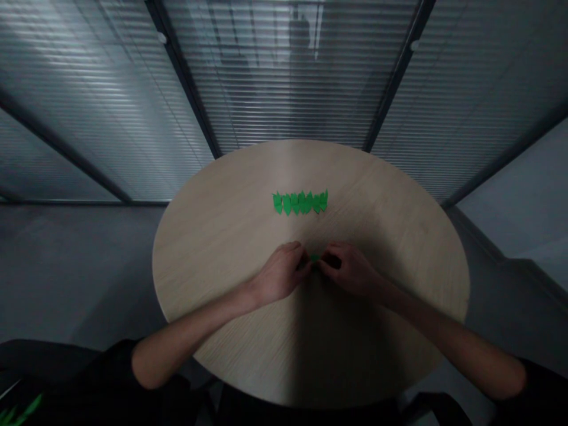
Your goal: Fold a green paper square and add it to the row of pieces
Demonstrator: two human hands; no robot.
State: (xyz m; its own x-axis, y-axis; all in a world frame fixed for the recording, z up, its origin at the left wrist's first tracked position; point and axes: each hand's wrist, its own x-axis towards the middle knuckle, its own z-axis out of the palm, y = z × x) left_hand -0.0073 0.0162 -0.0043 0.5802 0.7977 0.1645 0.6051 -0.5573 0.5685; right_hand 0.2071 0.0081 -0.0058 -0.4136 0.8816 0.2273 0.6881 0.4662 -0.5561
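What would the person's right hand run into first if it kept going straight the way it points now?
Most likely the small piece of green paper between the hands, which the right hand seems already to touch. Just past it is the left hand, though depth is hard to judge from this view.

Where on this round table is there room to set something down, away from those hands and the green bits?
Most room: the wood of the round table right of the green paper row, out to the rim, and likewise left of it. A narrower strip runs behind the row, and another between the forearms. Crowded: the row itself, and between the left hand and right hand, around a small green piece.
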